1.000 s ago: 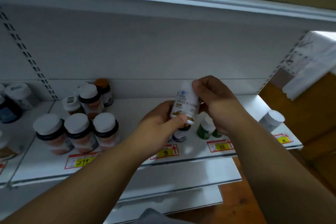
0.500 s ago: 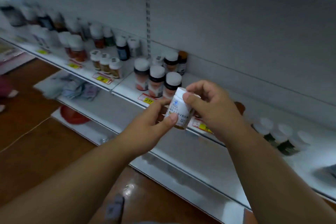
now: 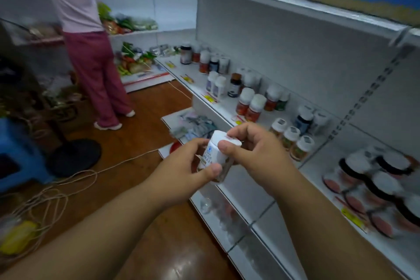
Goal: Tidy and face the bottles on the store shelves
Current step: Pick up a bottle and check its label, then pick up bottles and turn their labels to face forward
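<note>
One white bottle (image 3: 216, 157) is held off the shelf (image 3: 268, 191), beyond its front edge. The left hand (image 3: 181, 173) grips its body. The right hand (image 3: 252, 145) pinches its cap.

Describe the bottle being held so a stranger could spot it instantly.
Start at the white shelf along the right wall. In front of it, the left hand and right hand hold one white bottle. Unlike the shelved bottles, it is off the shelf and tilted.

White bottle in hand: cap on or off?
On. The white cap sits atop the white bottle, gripped by the right hand; left hand holds the body.
</note>
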Demonstrator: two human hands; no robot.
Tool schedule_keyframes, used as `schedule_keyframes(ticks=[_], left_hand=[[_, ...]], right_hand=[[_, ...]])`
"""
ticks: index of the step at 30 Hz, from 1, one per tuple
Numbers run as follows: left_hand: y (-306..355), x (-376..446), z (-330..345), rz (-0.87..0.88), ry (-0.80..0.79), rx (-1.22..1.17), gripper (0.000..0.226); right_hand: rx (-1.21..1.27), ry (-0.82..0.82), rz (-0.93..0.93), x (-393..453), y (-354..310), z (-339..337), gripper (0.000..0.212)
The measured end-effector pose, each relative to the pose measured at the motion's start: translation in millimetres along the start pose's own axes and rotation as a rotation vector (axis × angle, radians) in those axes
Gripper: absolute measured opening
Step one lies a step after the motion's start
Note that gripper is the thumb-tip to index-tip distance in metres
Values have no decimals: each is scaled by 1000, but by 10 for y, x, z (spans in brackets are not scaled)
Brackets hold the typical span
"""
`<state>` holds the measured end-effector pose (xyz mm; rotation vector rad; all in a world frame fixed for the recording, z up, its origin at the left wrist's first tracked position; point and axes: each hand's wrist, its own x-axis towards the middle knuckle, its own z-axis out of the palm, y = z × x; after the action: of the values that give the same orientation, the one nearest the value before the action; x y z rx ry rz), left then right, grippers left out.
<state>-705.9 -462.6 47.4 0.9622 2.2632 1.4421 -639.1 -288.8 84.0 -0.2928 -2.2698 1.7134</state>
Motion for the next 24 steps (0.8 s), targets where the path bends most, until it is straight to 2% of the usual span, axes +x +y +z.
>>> schedule_keyframes(ticks=[8,12,17,21,24], left_hand=[[-623,780,-839,-15,23,5,64],[-979,1390,-1155,-25,36,46,64],[-1412,2103,-1786,-86,91,108,53],[-1785,2663,-2364,-108,113,170,50],[-2185,3165,-2761,-79,105,240,58]], right_hand=[[-62,-34,-27,1228,-3,628,39],[-95,-66,-40,2018,152,854,27],[-157,-146,-44,3141,195,1305,26],[-230,-125,-54,3941,128,1761,25],[-309,-82,-44,4480,150,2128,28]])
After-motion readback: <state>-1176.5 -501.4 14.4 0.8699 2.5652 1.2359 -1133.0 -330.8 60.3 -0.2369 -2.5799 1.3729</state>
